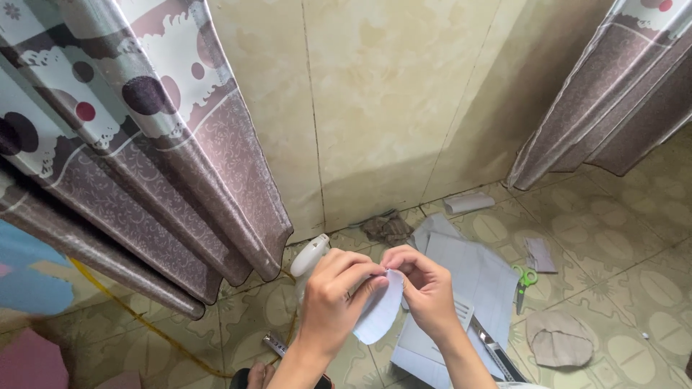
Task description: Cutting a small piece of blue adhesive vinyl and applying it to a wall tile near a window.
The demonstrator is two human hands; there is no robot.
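Observation:
My left hand (333,297) and my right hand (425,288) are raised together in the lower middle of the head view. Both pinch the top edge of a small curved piece of pale fabric (380,313), which hangs down between them. Fingertips of the two hands almost touch at the upper rim of the piece. Below the hands lie grey paper sheets (468,277) spread on the tiled floor.
Green-handled scissors (524,282), a metal ruler (496,353), a brown fabric cut-out (559,340), a white iron (310,256), a yellow tape (144,324) and a rolled paper (468,203) lie on the floor. Patterned curtains (144,144) hang left and right of a beige wall.

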